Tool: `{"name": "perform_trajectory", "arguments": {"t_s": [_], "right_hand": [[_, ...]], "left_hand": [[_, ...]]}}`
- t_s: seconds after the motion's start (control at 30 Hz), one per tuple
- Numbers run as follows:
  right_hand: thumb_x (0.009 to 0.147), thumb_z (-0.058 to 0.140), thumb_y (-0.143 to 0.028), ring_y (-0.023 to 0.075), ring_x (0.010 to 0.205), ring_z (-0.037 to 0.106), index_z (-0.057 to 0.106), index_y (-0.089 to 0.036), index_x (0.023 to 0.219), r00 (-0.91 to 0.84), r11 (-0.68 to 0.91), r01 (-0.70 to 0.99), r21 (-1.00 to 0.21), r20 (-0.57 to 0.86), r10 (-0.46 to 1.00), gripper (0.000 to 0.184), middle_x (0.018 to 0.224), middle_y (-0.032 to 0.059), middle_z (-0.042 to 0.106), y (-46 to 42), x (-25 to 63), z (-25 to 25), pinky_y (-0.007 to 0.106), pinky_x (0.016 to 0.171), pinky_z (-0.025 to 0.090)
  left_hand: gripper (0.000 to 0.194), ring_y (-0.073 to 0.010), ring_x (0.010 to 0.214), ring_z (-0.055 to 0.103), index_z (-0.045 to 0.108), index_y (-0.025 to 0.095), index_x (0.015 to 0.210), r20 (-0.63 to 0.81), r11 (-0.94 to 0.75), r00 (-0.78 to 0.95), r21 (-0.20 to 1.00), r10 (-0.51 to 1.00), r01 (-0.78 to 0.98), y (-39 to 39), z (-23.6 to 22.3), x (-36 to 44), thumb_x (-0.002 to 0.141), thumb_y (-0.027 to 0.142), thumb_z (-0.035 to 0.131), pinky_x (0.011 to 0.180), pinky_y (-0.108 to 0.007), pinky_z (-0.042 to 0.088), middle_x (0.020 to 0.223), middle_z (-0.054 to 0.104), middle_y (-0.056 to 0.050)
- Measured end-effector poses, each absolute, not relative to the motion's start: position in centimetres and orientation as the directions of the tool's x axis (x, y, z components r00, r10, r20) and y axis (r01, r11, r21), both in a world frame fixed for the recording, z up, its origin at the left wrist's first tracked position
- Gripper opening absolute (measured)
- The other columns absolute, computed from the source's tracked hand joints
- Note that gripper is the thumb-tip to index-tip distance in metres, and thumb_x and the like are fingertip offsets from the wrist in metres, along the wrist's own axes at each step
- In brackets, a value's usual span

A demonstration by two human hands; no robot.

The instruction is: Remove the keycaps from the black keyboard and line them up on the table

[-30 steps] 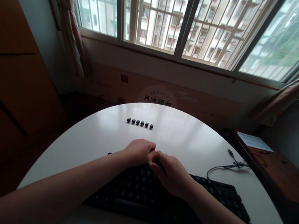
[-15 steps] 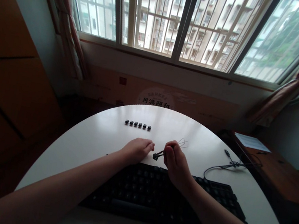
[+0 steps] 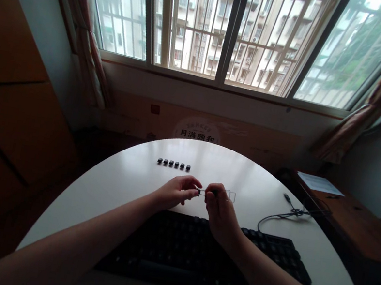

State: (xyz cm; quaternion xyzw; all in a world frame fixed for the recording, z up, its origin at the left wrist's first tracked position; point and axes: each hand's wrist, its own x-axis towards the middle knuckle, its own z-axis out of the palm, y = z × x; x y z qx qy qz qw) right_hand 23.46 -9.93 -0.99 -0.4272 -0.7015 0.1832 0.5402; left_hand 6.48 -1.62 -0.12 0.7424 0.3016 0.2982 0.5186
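A wide window [image 3: 227,46] with bars was at the back. In front of it was a white surface [image 3: 122,170]. Its far edge curved like a bow, and lots of white spread out to the left edge, so there was room to move on that side. Behind the surface was a brown board [image 3: 130,107] with big dark writing [image 3: 197,136] that read 月满颐和. Smaller writing curved over it, too blurry to read.

A black keyboard [image 3: 178,253] lay near the front. Its right end came near the right edge, so there was less room there. The right hand [image 3: 220,211] was by the keyboard's far side, curled tight around a wire tool [image 3: 214,192]. The left hand [image 3: 174,192] was just beside it, with its fingers bent and a bit apart.

Off to the right was a paper [image 3: 319,183] with print too small to read. A black cable [image 3: 298,212] lay in loops by the right edge. Farther back, 6 black key caps [image 3: 174,164] sat in a row. 1 more little cap [image 3: 198,192] was at the wire tips, between the 2 hands. The left thumb seemed to touch it, but I could not tell if the left hand held it.
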Motion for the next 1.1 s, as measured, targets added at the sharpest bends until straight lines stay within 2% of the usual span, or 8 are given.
{"name": "perform_trajectory", "arguments": {"t_s": [0.17, 0.3, 0.43, 0.6, 0.77, 0.93, 1.1], "right_hand": [[0.098, 0.040, -0.027, 0.0145, 0.065, 0.053, 0.047, -0.022, 0.100, -0.092, 0.591, 0.438, -0.678, 0.620, 0.779, 0.009, 0.076, 0.0000, 0.056, -10.0, 23.3, -0.6, 0.027, 0.062, 0.042], [0.098, 0.040, -0.030, 0.0177, 0.070, 0.058, 0.049, -0.021, 0.101, -0.080, 0.535, 0.579, -0.616, 0.610, 0.789, 0.013, 0.081, 0.0035, 0.061, -10.0, 23.3, -0.7, 0.030, 0.067, 0.044], [0.099, 0.038, -0.033, 0.0199, 0.071, 0.060, 0.050, -0.020, 0.101, -0.058, 0.491, 0.667, -0.560, 0.618, 0.784, 0.018, 0.083, 0.0054, 0.063, -10.0, 23.1, -0.7, 0.031, 0.067, 0.044], [0.099, 0.038, -0.036, 0.0197, 0.066, 0.059, 0.051, -0.020, 0.100, -0.064, 0.473, 0.700, -0.535, 0.612, 0.788, 0.020, 0.081, 0.0047, 0.063, -10.1, 23.0, -0.6, 0.030, 0.063, 0.042], [0.099, 0.036, -0.038, 0.0196, 0.065, 0.058, 0.050, -0.020, 0.097, -0.023, 0.426, 0.696, -0.578, 0.576, 0.817, 0.022, 0.078, 0.0044, 0.062, -9.9, 23.3, -0.7, 0.030, 0.062, 0.040], [0.098, 0.037, -0.040, 0.0173, 0.060, 0.054, 0.049, -0.020, 0.095, 0.014, 0.405, 0.620, -0.672, 0.526, 0.850, 0.023, 0.070, 0.0009, 0.058, -9.4, 23.5, -0.9, 0.029, 0.060, 0.039], [0.098, 0.037, -0.043, 0.0162, 0.060, 0.053, 0.048, -0.021, 0.094, 0.093, 0.362, 0.486, -0.795, 0.460, 0.883, 0.026, 0.068, -0.0007, 0.054, -8.7, 23.8, -1.3, 0.028, 0.058, 0.040]], "left_hand": [[0.032, -0.0117, 0.063, 0.053, 0.060, 0.014, 0.096, 0.114, -0.211, 0.616, 0.973, 0.779, 0.087, -1.6, 0.0, 6.7, 0.070, 0.031, 0.065, 0.046, -0.020, 0.044, 0.073, 0.057, 0.000], [0.031, -0.0098, 0.057, 0.048, 0.057, 0.015, 0.095, 0.089, -0.178, 0.602, 0.980, 0.794, 0.091, -1.4, -0.2, 6.9, 0.066, 0.026, 0.060, 0.042, -0.018, 0.042, 0.070, 0.053, 0.002], [0.032, -0.0096, 0.056, 0.047, 0.054, 0.015, 0.096, 0.082, -0.195, 0.595, 0.972, 0.800, 0.128, -1.4, -0.5, 7.1, 0.065, 0.024, 0.055, 0.040, -0.018, 0.042, 0.069, 0.052, 0.003], [0.018, -0.0089, 0.049, 0.043, 0.047, 0.020, 0.084, 0.067, -0.184, 0.526, 0.967, 0.848, 0.174, -1.7, -0.7, 7.3, 0.067, 0.021, 0.049, 0.034, -0.016, 0.038, 0.065, 0.046, 0.005], [0.011, -0.0099, 0.046, 0.039, 0.043, 0.021, 0.082, 0.087, -0.154, 0.410, 0.979, 0.908, 0.132, -1.4, -0.8, 7.1, 0.071, 0.019, 0.042, 0.031, -0.016, 0.035, 0.059, 0.040, 0.006], [0.014, -0.0088, 0.049, 0.042, 0.047, 0.021, 0.089, 0.108, -0.192, 0.404, 0.966, 0.908, 0.171, -0.7, -1.6, 7.0, 0.077, 0.027, 0.050, 0.034, -0.016, 0.037, 0.067, 0.044, 0.005], [0.026, -0.0086, 0.051, 0.050, 0.058, 0.019, 0.100, 0.133, -0.272, 0.430, 0.921, 0.893, 0.280, -0.9, -1.4, 6.6, 0.080, 0.036, 0.056, 0.037, -0.018, 0.041, 0.075, 0.051, 0.003]]}}
